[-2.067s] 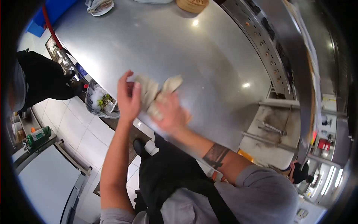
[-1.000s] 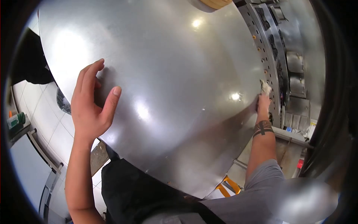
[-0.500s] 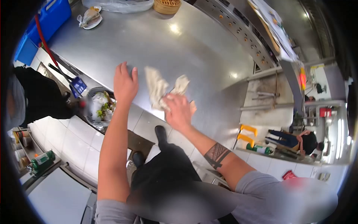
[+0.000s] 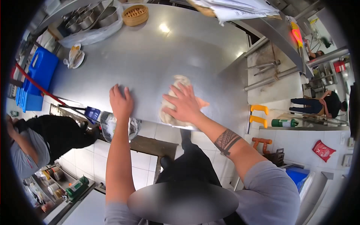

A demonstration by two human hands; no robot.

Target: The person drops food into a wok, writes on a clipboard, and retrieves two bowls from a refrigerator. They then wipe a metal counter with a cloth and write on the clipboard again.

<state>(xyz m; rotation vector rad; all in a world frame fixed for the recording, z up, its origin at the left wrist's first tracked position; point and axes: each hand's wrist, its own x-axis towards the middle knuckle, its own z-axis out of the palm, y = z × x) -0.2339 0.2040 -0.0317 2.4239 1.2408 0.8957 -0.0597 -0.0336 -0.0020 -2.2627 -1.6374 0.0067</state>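
My right hand (image 4: 183,103) lies spread on a bunched cream cloth (image 4: 167,117), pressing it against the steel table (image 4: 146,52) near the front edge. The fingers are apart on top of the cloth, not wrapped round it. An orange-pink patch (image 4: 203,102) shows just right of that hand; what it is I cannot tell. To the left, my left hand (image 4: 121,102) rests at the table's front edge with its fingers bent a little and nothing in them. Below it stands a bin (image 4: 135,127) with a clear liner, partly hidden by my forearm.
At the back left are a bamboo steamer (image 4: 135,15), metal pots (image 4: 87,18) in plastic and a small plate (image 4: 79,62). A blue container (image 4: 42,69) and a red-handled dustpan (image 4: 92,113) stand left. People are at far left and far right.
The view has turned to the right. My right hand has flattened out on the cloth, whose loose ends are now gathered under it. My left hand has come down to the table edge.
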